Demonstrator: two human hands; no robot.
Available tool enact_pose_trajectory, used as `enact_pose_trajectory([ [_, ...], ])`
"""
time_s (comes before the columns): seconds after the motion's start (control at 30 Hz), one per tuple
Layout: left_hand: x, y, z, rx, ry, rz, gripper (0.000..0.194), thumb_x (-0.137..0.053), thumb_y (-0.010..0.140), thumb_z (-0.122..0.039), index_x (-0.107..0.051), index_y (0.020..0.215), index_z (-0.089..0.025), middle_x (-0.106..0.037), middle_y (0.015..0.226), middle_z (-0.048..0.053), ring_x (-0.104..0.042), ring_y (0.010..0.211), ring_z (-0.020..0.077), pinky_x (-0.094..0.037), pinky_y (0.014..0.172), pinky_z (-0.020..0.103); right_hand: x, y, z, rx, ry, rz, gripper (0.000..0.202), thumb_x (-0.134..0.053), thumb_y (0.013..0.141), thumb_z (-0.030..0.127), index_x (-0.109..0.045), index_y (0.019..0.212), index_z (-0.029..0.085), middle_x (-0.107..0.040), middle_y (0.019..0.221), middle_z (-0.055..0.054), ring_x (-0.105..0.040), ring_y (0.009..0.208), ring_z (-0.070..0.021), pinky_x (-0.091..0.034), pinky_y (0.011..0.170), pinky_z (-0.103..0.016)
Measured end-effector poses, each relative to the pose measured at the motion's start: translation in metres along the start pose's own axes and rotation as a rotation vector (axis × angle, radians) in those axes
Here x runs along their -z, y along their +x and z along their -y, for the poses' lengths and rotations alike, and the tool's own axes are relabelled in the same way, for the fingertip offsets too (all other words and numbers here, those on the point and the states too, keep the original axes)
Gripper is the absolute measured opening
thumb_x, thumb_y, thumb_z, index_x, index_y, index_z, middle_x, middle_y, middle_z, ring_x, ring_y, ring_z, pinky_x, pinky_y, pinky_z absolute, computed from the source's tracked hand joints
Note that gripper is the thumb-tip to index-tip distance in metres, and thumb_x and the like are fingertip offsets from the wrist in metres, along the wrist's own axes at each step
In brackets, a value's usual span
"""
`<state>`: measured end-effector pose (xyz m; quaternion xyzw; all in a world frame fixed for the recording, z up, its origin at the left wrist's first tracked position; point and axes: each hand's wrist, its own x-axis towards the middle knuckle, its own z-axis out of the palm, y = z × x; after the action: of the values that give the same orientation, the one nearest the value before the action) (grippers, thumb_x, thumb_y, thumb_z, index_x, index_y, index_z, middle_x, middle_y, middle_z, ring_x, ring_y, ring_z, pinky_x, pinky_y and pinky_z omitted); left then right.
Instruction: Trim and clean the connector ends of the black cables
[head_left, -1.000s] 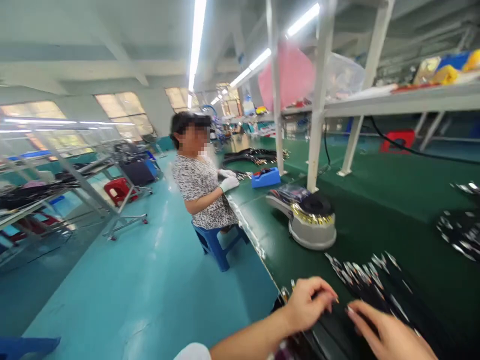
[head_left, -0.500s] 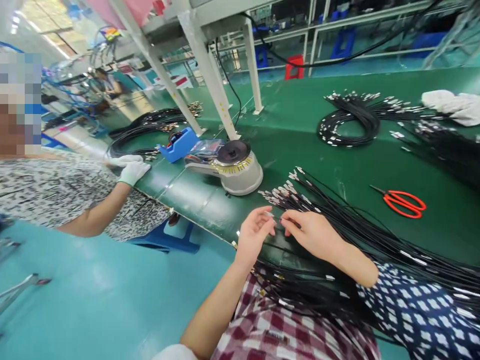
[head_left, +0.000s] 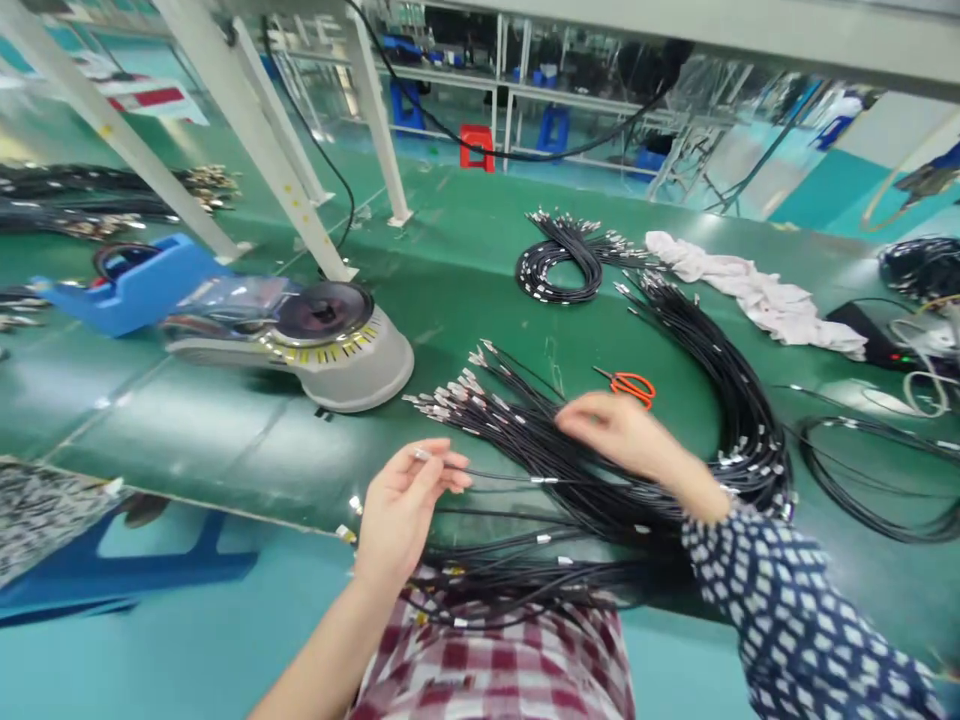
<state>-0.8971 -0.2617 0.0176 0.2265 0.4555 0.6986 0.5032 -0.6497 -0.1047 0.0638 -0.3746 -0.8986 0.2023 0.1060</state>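
My left hand (head_left: 401,505) is closed in a pinch on the end of a thin black cable (head_left: 499,475), whose pale tip shows at the thumb and forefinger. The cable runs right, with white labels partway along it. My right hand (head_left: 619,432) hovers over a bundle of black cables (head_left: 517,425), fingers bent and smeared by motion, so its grip is unclear. White-tagged ends fan out at the bundle's left. Just behind my right hand lie red-handled scissors (head_left: 634,388), partly covered. More black cables (head_left: 510,575) lie along the table's front edge, against my checked apron.
A grey round tape dispenser (head_left: 360,370) and a blue tape holder (head_left: 150,285) stand left. Behind lie a coiled cable bundle (head_left: 559,275) and a white cloth (head_left: 750,290). Metal posts (head_left: 262,150) rise from the green table. A black box (head_left: 870,330) is at right.
The view has swung right. My hands, close together before, are now apart: the right one has moved rightward over the bundle, while the left holds the cable end. The co-worker's gloved hand has left view.
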Motion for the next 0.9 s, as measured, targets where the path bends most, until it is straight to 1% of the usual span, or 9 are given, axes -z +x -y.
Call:
enact_pose_trajectory([
  [0.1, 0.0, -0.008, -0.005, 0.007, -0.04, -0.004, 0.024, -0.071, 0.084, -0.031, -0.054, 0.096, -0.018, -0.076, 0.084, 0.009, -0.074, 0.069, 0.0208, -0.056, 0.064, 0.028, 0.013, 0.006, -0.06, -0.351, -0.443, -0.138, 0.028, -0.052, 0.091, 0.032, -0.074, 0.104, 0.023, -0.074, 0.1, -0.01, -0.067, 0.083, -0.0252, -0.045, 0.067, -0.033],
  [0.27, 0.0, -0.017, -0.01, -0.02, -0.033, 0.016, 0.014, -0.065, 0.089, -0.028, -0.057, 0.091, -0.017, -0.076, 0.092, 0.008, -0.075, 0.071, 0.0208, -0.056, 0.063, 0.028, -0.004, 0.009, -0.115, -0.367, -0.536, -0.103, 0.029, -0.053, 0.081, 0.018, -0.073, 0.102, 0.019, -0.069, 0.091, -0.019, -0.056, 0.057, -0.0221, -0.033, 0.052, -0.035],
  [0.37, 0.001, -0.019, -0.012, -0.049, -0.023, 0.0, 0.01, -0.066, 0.088, -0.025, -0.066, 0.088, -0.015, -0.075, 0.09, 0.005, -0.075, 0.072, 0.0185, -0.057, 0.065, 0.025, -0.005, 0.01, -0.132, -0.375, -0.553, -0.105, 0.013, -0.062, 0.077, 0.028, -0.071, 0.082, 0.02, -0.064, 0.075, -0.012, -0.046, 0.046, -0.0151, -0.028, 0.047, -0.03],
  [0.47, 0.003, -0.02, -0.013, -0.031, -0.052, 0.017, 0.009, -0.066, 0.089, -0.024, -0.07, 0.088, -0.015, -0.075, 0.085, 0.005, -0.075, 0.074, 0.0179, -0.057, 0.066, 0.024, 0.004, 0.015, -0.134, -0.298, -0.363, -0.124, 0.018, -0.071, 0.072, 0.04, -0.068, 0.074, 0.023, -0.062, 0.062, -0.005, -0.046, 0.043, -0.0125, -0.028, 0.045, -0.027],
  [0.57, 0.005, -0.022, -0.014, -0.023, -0.07, 0.03, 0.011, -0.067, 0.089, -0.025, -0.072, 0.09, -0.015, -0.076, 0.088, 0.007, -0.075, 0.075, 0.018, -0.058, 0.066, 0.023, 0.013, 0.018, -0.095, -0.303, 0.091, -0.156, 0.018, -0.066, 0.08, 0.042, -0.066, 0.083, 0.024, -0.067, 0.063, -0.001, -0.058, 0.051, -0.0159, -0.04, 0.05, -0.028],
  [0.67, 0.004, -0.025, -0.015, -0.026, -0.081, 0.035, 0.01, -0.068, 0.088, -0.024, -0.072, 0.089, -0.015, -0.076, 0.088, 0.006, -0.075, 0.073, 0.0173, -0.058, 0.065, 0.023, 0.014, 0.013, -0.017, -0.3, 0.531, 0.007, 0.025, -0.054, 0.091, 0.045, -0.063, 0.1, 0.024, -0.072, 0.09, -0.005, -0.068, 0.078, -0.0192, -0.05, 0.066, -0.028],
  [0.73, 0.002, -0.026, -0.016, -0.035, -0.102, 0.034, 0.007, -0.07, 0.087, -0.023, -0.071, 0.089, -0.017, -0.076, 0.084, 0.005, -0.074, 0.069, 0.0162, -0.057, 0.062, 0.021, 0.01, 0.009, 0.035, -0.16, 0.657, 0.096, 0.026, -0.057, 0.089, 0.049, -0.059, 0.094, 0.023, -0.069, 0.084, -0.004, -0.064, 0.068, -0.0158, -0.049, 0.06, -0.026],
  [0.8, 0.0, -0.027, -0.017, -0.045, -0.125, 0.033, 0.006, -0.071, 0.085, -0.022, -0.069, 0.09, -0.019, -0.076, 0.081, 0.003, -0.074, 0.065, 0.0155, -0.056, 0.059, 0.021, 0.004, 0.006, 0.074, 0.022, 0.526, 0.204, 0.024, -0.059, 0.089, 0.046, -0.057, 0.095, 0.023, -0.067, 0.085, -0.003, -0.063, 0.072, -0.0164, -0.049, 0.063, -0.028],
  [0.9, -0.003, -0.027, -0.017, -0.048, -0.14, 0.016, 0.007, -0.074, 0.083, -0.021, -0.068, 0.087, -0.019, -0.076, 0.081, 0.002, -0.073, 0.064, 0.0151, -0.057, 0.059, 0.021, -0.004, 0.005, 0.104, 0.22, 0.171, 0.192, 0.025, -0.066, 0.085, 0.046, -0.058, 0.088, 0.022, -0.066, 0.08, -0.001, -0.06, 0.072, -0.0172, -0.042, 0.066, -0.03],
])
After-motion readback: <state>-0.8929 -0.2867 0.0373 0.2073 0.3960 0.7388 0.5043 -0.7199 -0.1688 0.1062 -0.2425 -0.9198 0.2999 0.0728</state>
